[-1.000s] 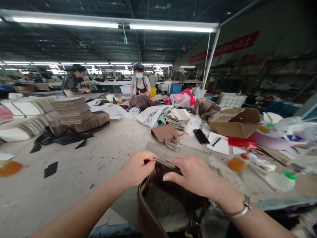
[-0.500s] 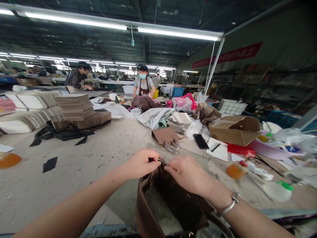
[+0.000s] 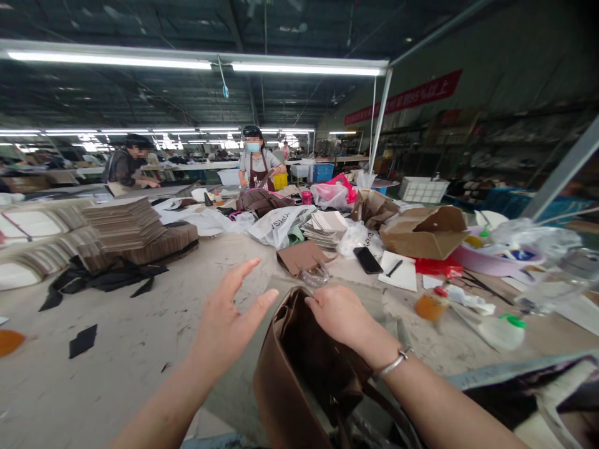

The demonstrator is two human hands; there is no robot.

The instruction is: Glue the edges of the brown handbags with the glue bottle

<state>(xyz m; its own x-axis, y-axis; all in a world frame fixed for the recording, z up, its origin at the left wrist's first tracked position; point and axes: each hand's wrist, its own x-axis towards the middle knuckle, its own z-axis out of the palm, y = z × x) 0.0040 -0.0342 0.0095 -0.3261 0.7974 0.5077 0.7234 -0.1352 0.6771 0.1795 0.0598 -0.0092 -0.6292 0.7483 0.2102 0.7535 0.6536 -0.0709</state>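
A brown leather bag (image 3: 294, 374) stands open at the near edge of the worktable (image 3: 154, 337), its dark lining showing. My right hand (image 3: 339, 315) curls over the bag's far top rim and grips it; a silver bracelet sits on that wrist. My left hand (image 3: 229, 318) hovers just left of the bag with fingers stretched out and apart, holding nothing and not touching the bag.
Beyond the bag lie a small brown paper bag with clear handles (image 3: 302, 259), a black phone (image 3: 367, 260), white card with a pen, an open cardboard box (image 3: 423, 232) and glue bottles (image 3: 503, 327). Stacked cardboard sheets (image 3: 126, 227) stand at left. Two people work at the far end.
My left hand has let go of the bag's rim and opened, lifting away to the left. My right hand stays on the rim. The view has shifted slightly.
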